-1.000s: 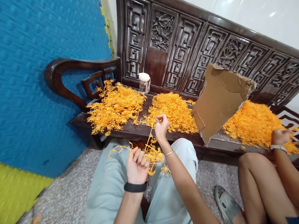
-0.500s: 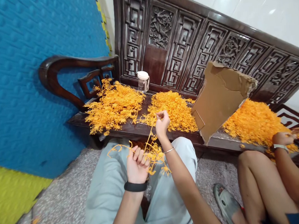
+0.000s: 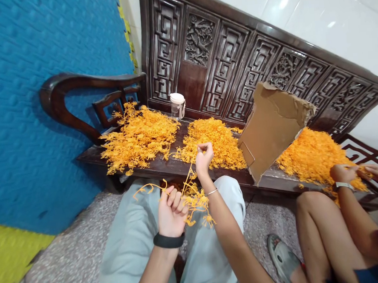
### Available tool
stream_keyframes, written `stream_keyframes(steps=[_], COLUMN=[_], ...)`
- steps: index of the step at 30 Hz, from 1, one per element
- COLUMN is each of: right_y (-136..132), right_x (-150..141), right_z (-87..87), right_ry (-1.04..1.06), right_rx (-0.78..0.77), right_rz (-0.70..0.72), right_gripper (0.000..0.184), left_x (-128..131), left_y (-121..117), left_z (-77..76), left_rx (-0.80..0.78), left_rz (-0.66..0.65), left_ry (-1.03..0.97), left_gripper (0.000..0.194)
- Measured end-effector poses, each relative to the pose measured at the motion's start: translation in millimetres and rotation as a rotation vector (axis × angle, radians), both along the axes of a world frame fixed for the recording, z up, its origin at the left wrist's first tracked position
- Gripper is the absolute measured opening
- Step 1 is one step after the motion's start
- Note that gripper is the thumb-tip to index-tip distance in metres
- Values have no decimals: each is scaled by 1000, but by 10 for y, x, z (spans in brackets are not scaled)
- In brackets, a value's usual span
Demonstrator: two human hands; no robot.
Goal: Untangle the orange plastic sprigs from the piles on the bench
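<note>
The orange sprig (image 3: 197, 199) is hanging over my lap in the head view: my left hand (image 3: 172, 211) is gripping it in curled fingers, while my right hand (image 3: 204, 157) is pinching its upper end, thumb against fingertips. Beyond, three orange heaps (image 3: 212, 135) are lying on the dark carved bench (image 3: 192, 88), a lidded bottle (image 3: 177, 106) is standing near the backrest, a cardboard piece (image 3: 268, 132) is tilting between two heaps, and a co-worker's hand (image 3: 344, 173) is resting beside the rightmost heap.
</note>
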State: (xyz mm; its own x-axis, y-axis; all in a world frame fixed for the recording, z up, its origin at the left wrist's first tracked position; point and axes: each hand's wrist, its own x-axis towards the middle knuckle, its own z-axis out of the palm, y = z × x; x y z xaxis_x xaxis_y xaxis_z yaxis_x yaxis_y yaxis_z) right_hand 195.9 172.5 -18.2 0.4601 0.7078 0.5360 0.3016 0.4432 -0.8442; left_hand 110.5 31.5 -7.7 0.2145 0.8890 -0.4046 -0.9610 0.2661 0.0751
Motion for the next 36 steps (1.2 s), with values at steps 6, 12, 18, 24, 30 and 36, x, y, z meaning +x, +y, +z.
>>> stream_keyframes(steps=[6,12,18,24,30,36], right_y=[310,429,433,427,462,441], right_x=[592,710,575,523,392,306], right_z=[90,-23,-158,-184,-276,-361], right_ry=[216,192,103,128,3,-12], right_rx=[-32,2,-131,-199,-237,-305], right_rz=[-224,64,244,351,395,457], right_gripper=[7,28,25,30,15,12], left_x=[-51,-324,-555,-566,-564,-576], left_y=[-346,-323,-214,-192,-193,-169], left_z=[-37,88,92,25,-112,-182], left_rx=[-173,-20,83,96,49,32], left_rz=[-32,204,279,305,249,221], left_ry=[-2,81,179,145,86,65], left_gripper=[45,42,40,40,41,42])
